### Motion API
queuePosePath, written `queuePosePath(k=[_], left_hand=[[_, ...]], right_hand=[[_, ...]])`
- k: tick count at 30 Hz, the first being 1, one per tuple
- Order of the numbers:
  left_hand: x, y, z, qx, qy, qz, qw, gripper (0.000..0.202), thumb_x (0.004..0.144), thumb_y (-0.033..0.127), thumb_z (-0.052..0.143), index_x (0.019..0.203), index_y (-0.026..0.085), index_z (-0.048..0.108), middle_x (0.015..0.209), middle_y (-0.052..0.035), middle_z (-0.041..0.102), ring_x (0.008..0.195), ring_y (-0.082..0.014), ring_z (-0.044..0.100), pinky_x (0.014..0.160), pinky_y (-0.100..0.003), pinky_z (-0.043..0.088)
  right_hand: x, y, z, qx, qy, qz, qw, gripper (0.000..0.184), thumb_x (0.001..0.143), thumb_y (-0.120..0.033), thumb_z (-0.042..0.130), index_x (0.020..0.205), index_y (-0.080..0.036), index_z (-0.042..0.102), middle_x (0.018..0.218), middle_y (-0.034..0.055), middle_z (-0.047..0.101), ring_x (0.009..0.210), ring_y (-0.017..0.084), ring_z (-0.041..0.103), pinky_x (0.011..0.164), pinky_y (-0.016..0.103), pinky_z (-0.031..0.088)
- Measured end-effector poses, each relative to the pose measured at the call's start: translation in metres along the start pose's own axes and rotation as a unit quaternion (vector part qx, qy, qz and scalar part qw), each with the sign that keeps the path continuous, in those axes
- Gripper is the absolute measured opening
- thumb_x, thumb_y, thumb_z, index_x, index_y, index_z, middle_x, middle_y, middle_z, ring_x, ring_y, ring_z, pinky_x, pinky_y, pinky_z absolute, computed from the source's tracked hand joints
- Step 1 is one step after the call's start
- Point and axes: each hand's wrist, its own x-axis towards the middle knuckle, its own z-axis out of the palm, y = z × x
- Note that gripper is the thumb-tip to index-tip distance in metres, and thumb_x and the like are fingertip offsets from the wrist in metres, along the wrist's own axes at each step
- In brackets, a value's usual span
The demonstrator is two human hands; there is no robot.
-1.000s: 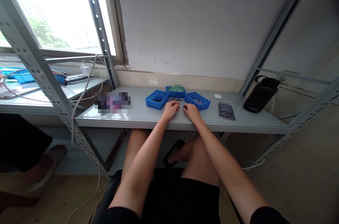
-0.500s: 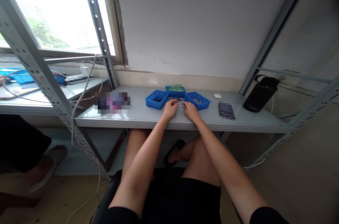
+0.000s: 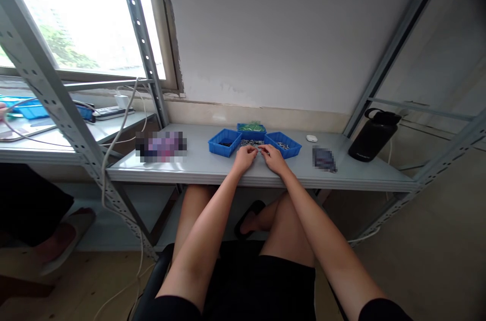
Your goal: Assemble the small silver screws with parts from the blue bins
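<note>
My left hand (image 3: 245, 157) and my right hand (image 3: 274, 158) rest on the grey shelf table (image 3: 205, 166), fingertips nearly touching. Both are pinched on a small metal part between them, too small to name. Just beyond the fingers lies a pile of small metal parts (image 3: 251, 143). Around it stand three blue trays: a left tray (image 3: 225, 142) with dark bits, a back tray (image 3: 251, 130) with green pieces, and a right tray (image 3: 283, 144) with silvery parts.
A black water bottle (image 3: 373, 134) stands at the right. A small white object (image 3: 312, 138) and two blurred items (image 3: 161, 146) (image 3: 324, 159) lie on the table. Metal rack posts (image 3: 49, 93) frame the sides. Another person's foot in a slipper (image 3: 63, 240) is at the left.
My two hands have drawn closer together, the fingertips meeting in front of the metal pile. The trays have not moved.
</note>
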Motion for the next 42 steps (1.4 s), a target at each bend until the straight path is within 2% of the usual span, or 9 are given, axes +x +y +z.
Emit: queuePosePath(k=[4, 7, 11, 18, 24, 29, 36, 42], left_hand=[[0.0017, -0.0018, 0.0001, -0.054, 0.002, -0.02, 0.998, 0.017, 0.077, 0.024, 0.057, 0.082, 0.012, 0.068, 0.067, -0.0049, 0.064, 0.064, -0.0157, 0.057, 0.065, -0.028, 0.045], [0.0027, -0.0027, 0.0006, -0.101, 0.012, -0.039, 0.994, 0.016, 0.078, 0.024, 0.057, 0.08, 0.011, 0.065, 0.066, -0.0042, 0.062, 0.063, -0.0141, 0.056, 0.062, -0.026, 0.044], [0.0021, -0.002, 0.0005, -0.102, 0.018, -0.03, 0.994, 0.015, 0.078, 0.025, 0.057, 0.075, 0.012, 0.063, 0.063, -0.0026, 0.06, 0.061, -0.0132, 0.054, 0.062, -0.025, 0.042], [0.0001, 0.0031, -0.0004, -0.109, 0.014, -0.047, 0.993, 0.017, 0.079, 0.026, 0.056, 0.078, 0.012, 0.064, 0.064, -0.0029, 0.06, 0.061, -0.0132, 0.053, 0.059, -0.025, 0.041], [0.0006, 0.0013, -0.0005, -0.117, 0.009, -0.041, 0.992, 0.019, 0.079, 0.028, 0.056, 0.078, 0.012, 0.065, 0.063, -0.0027, 0.06, 0.06, -0.0127, 0.052, 0.059, -0.025, 0.041], [0.0013, -0.0003, -0.0008, -0.109, 0.002, -0.03, 0.994, 0.024, 0.08, 0.031, 0.053, 0.079, 0.011, 0.067, 0.064, -0.0029, 0.06, 0.061, -0.0128, 0.052, 0.06, -0.025, 0.041], [-0.0001, 0.0018, -0.0011, -0.109, 0.008, -0.046, 0.993, 0.024, 0.079, 0.032, 0.055, 0.08, 0.012, 0.067, 0.065, -0.0033, 0.062, 0.063, -0.0134, 0.053, 0.06, -0.024, 0.041], [0.0014, -0.0006, -0.0006, -0.088, 0.001, -0.034, 0.996, 0.025, 0.078, 0.034, 0.056, 0.075, 0.012, 0.068, 0.064, -0.0033, 0.061, 0.062, -0.0135, 0.053, 0.06, -0.025, 0.041]], right_hand=[[-0.0009, -0.0007, 0.0004, 0.018, 0.019, 0.035, 0.999, 0.028, 0.086, -0.023, 0.048, 0.108, -0.015, 0.063, 0.098, 0.009, 0.066, 0.089, 0.018, 0.061, 0.086, 0.031, 0.045], [-0.0015, -0.0007, 0.0006, 0.04, 0.01, 0.074, 0.996, 0.024, 0.084, -0.027, 0.051, 0.102, -0.016, 0.064, 0.097, 0.008, 0.068, 0.088, 0.018, 0.062, 0.084, 0.031, 0.046], [-0.0022, -0.0006, -0.0008, 0.083, 0.008, 0.098, 0.992, 0.021, 0.084, -0.032, 0.05, 0.094, -0.018, 0.064, 0.088, 0.0054, 0.07, 0.083, 0.018, 0.064, 0.081, 0.031, 0.048], [-0.0016, 0.0052, 0.0003, 0.111, 0.032, 0.127, 0.985, 0.023, 0.084, -0.036, 0.046, 0.089, -0.019, 0.06, 0.078, 0.0043, 0.069, 0.074, 0.018, 0.064, 0.076, 0.032, 0.049], [-0.0017, 0.0064, 0.0007, 0.132, 0.022, 0.122, 0.983, 0.021, 0.082, -0.038, 0.049, 0.086, -0.02, 0.057, 0.078, 0.0036, 0.068, 0.074, 0.018, 0.064, 0.074, 0.031, 0.049], [-0.0017, 0.0031, -0.0015, 0.132, 0.017, 0.133, 0.982, 0.019, 0.084, -0.038, 0.045, 0.083, -0.021, 0.053, 0.077, 0.0024, 0.067, 0.069, 0.016, 0.063, 0.071, 0.03, 0.048], [-0.0003, 0.0069, -0.0004, 0.132, 0.035, 0.148, 0.979, 0.019, 0.085, -0.039, 0.041, 0.083, -0.022, 0.049, 0.076, 0.0014, 0.066, 0.067, 0.017, 0.062, 0.07, 0.031, 0.047], [-0.0002, 0.0079, 0.0004, 0.147, 0.04, 0.152, 0.977, 0.02, 0.085, -0.041, 0.04, 0.084, -0.022, 0.048, 0.077, 0.001, 0.065, 0.065, 0.016, 0.061, 0.068, 0.029, 0.047]])
